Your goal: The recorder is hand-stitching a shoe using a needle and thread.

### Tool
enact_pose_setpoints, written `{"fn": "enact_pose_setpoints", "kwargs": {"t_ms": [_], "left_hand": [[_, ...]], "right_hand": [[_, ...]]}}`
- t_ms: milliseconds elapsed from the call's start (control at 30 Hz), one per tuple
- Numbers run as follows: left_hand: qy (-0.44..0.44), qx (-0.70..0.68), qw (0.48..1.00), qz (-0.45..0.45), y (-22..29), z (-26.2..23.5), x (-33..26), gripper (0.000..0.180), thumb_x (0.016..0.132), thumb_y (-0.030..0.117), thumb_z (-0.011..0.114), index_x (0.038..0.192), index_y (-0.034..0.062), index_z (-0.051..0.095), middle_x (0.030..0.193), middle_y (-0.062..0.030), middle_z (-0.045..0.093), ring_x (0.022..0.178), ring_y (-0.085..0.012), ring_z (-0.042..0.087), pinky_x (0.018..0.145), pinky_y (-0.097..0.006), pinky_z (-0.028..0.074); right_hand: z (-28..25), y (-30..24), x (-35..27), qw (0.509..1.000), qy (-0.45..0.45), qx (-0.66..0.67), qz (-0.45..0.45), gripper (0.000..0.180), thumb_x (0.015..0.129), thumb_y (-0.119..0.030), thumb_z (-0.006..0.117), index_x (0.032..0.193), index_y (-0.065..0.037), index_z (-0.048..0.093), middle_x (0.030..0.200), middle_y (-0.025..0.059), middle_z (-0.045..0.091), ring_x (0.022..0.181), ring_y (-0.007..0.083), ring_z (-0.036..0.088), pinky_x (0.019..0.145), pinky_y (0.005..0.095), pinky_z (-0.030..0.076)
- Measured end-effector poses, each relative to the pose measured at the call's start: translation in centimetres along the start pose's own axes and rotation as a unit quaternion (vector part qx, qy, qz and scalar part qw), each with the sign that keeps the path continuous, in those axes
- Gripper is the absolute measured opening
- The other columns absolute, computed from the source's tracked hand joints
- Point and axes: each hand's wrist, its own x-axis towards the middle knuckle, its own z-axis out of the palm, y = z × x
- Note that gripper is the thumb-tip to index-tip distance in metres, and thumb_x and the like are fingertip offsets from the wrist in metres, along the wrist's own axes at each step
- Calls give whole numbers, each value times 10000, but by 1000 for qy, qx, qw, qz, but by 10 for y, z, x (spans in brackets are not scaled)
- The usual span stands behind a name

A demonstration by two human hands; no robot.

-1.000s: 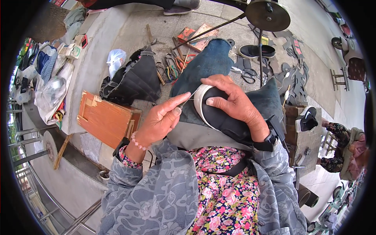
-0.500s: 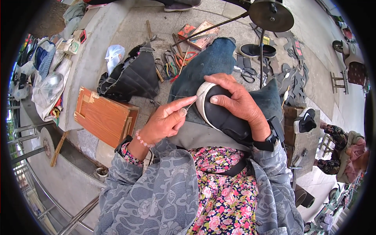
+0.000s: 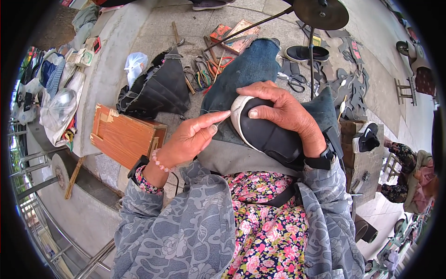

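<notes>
A black shoe with a white sole edge (image 3: 267,132) rests over my lap, its rounded end turned up and to the left. My right hand (image 3: 290,116) is closed around it, fingers over the white edge and thumb on the black upper. Beside that edge, my left hand (image 3: 193,137) pinches a thin needle (image 3: 220,123) between thumb and forefinger. Most of the needle is hidden by the fingers. The left forefinger's tip is at the white rim. Under the shoe lie a grey cloth (image 3: 232,161) and blue denim (image 3: 244,69) over my legs.
Pliers (image 3: 203,74), scissors (image 3: 295,83) and a hammer (image 3: 177,35) lie on the paving ahead. A wooden box (image 3: 123,135) stands left, near a black leather piece (image 3: 158,86). Dark shoes (image 3: 306,53) sit beyond a metal stand (image 3: 320,14). Another person (image 3: 420,181) sits far right.
My left hand has drawn slightly down and left, and less of the needle shows. The shoe and my right hand have shifted only a little.
</notes>
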Motion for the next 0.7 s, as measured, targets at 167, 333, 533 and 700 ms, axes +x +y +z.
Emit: {"fn": "enact_pose_setpoints", "kwargs": {"t_ms": [167, 333, 533, 700], "left_hand": [[31, 228, 958, 170, 10, -9, 3, 374, 973, 55, 495, 1341, 49, 562, 999, -105, 719, 787, -256, 684, 687, -387, 503], [19, 405, 905, 127, 41, -12, -7, 387, 929, 43, 537, 1310, 88, 591, 1008, -173, 699, 830, -358, 675, 708, -403, 516], [-12, 532, 843, 80, 67, -13, -8, 417, 893, 10, 557, 1296, 105, 606, 910, -182, 666, 794, -368, 647, 683, -399, 511], [-16, 568, 813, 131, 68, -15, 0, 496, 809, 40, 583, 1285, 176, 613, 691, -135, 592, 636, -333, 622, 557, -440, 482]], "right_hand": [[2, -3, 1, 1000, -26, -6, -6, 448, 853, -188, 731, 1285, -125, 632, 1082, 64, 650, 1082, 233, 560, 990, 353, 403], [5, -7, 0, 994, -36, 100, 1, 440, 878, -170, 707, 1303, -113, 610, 1092, 96, 625, 1036, 237, 585, 939, 335, 447], [5, -5, 1, 996, -42, 77, -2, 476, 886, -162, 691, 1339, -80, 571, 1097, 97, 612, 1046, 235, 581, 946, 322, 438], [7, -1, 4, 998, -34, 34, -28, 490, 886, -192, 690, 1340, -67, 555, 1078, 110, 605, 1031, 258, 584, 931, 338, 445]]}}
